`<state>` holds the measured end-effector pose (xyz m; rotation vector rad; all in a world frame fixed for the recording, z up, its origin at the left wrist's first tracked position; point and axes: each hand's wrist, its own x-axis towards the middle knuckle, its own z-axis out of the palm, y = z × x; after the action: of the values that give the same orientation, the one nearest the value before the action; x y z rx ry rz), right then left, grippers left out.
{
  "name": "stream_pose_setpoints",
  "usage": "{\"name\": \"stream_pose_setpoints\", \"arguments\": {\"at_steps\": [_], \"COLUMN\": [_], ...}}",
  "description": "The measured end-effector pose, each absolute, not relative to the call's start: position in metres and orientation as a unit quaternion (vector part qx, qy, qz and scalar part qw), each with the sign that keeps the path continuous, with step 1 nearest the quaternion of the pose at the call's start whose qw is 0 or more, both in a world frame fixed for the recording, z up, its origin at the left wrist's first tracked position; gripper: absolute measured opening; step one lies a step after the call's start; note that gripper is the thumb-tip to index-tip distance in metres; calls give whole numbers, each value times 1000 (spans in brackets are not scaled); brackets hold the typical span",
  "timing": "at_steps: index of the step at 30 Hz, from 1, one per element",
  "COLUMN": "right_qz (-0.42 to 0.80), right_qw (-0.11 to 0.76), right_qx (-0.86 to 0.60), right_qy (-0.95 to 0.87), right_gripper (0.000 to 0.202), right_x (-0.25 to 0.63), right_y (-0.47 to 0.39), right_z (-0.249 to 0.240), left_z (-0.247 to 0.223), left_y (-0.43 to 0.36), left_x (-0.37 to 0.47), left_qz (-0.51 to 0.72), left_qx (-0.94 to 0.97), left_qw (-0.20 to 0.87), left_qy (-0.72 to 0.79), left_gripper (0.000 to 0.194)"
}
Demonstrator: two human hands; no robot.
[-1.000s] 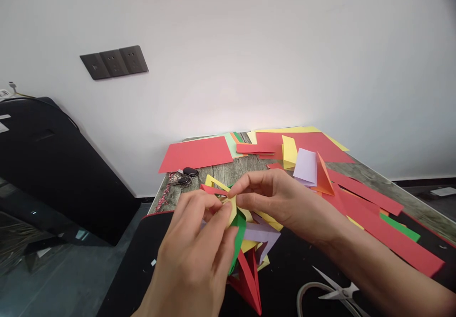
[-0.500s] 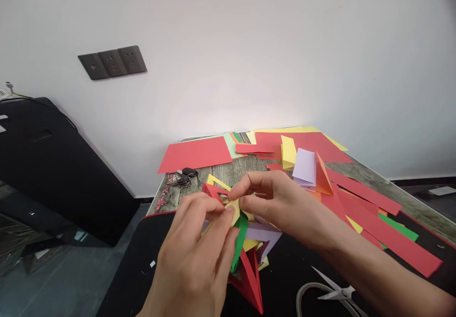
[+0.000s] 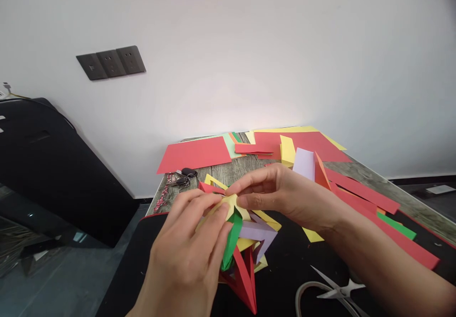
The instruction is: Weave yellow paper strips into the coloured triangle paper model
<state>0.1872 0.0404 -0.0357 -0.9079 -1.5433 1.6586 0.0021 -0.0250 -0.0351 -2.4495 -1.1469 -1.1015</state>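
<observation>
Between my hands is a pointed ornament of folded paper point(image 3: 259, 232), made of red, green, purple and yellow pieces. My left hand point(image 3: 194, 241) covers its left side, fingers closed on a pale yellow folded piece near the top. From the right, my right hand point(image 3: 276, 191) pinches the same pale yellow piece between thumb and fingertips. A green folded strip point(image 3: 232, 241) hangs just below the fingers, and a red point point(image 3: 244, 279) juts toward me. My left hand hides much of the ornament's left part.
Scissors point(image 3: 340, 291) with open blades lie at the front right over a pale ring point(image 3: 302, 293). Red paper strips point(image 3: 402, 236) and a folded purple piece point(image 3: 303, 164) lie to the right. Keys point(image 3: 187, 177) and red sheets point(image 3: 195, 154) are at the back left.
My hands and the ornament have shifted slightly left. The pale yellow piece at its top now shows more spread out, and a yellow paper piece beneath my right forearm shows more.
</observation>
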Motion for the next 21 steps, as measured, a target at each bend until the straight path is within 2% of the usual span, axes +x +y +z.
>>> {"name": "stream_pose_setpoints", "arguments": {"at_steps": [21], "right_qz": [641], "right_qw": [351], "right_qx": [-345], "right_qy": [-588], "right_gripper": [17], "right_x": [185], "right_y": [40], "right_z": [-40], "left_z": [-38], "left_y": [-25], "left_x": [3], "left_qz": [-397], "left_qx": [-828], "left_qw": [88], "left_qy": [-385], "left_gripper": [23]}}
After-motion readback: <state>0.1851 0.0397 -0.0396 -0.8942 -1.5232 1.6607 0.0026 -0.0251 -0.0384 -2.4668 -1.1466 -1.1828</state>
